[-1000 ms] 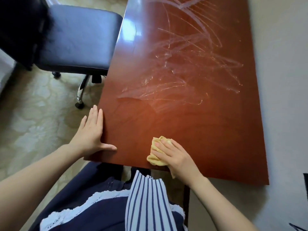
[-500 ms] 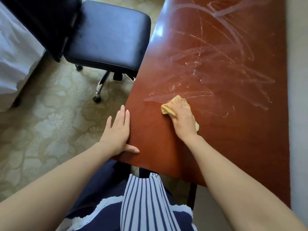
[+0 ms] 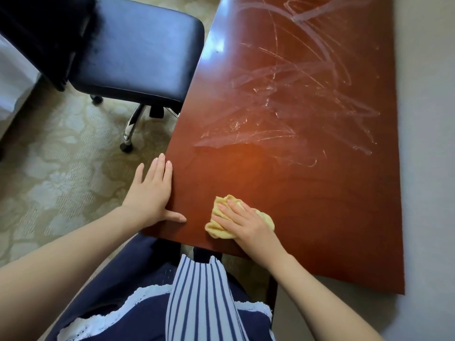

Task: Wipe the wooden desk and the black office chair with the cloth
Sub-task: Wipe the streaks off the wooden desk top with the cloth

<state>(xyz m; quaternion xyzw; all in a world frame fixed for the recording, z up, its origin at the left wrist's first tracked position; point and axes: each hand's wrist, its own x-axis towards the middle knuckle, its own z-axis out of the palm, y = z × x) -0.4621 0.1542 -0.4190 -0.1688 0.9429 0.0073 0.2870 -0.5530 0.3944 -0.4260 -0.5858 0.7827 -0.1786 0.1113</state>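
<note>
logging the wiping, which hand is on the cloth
The right hand, pressing flat on the yellow cloth. The left hand holds no cloth and rests on the wooden desk's left edge.

no words, numbers or signs can be read here; the pale marks on the wooden desk are only wet smears, not letters
</note>
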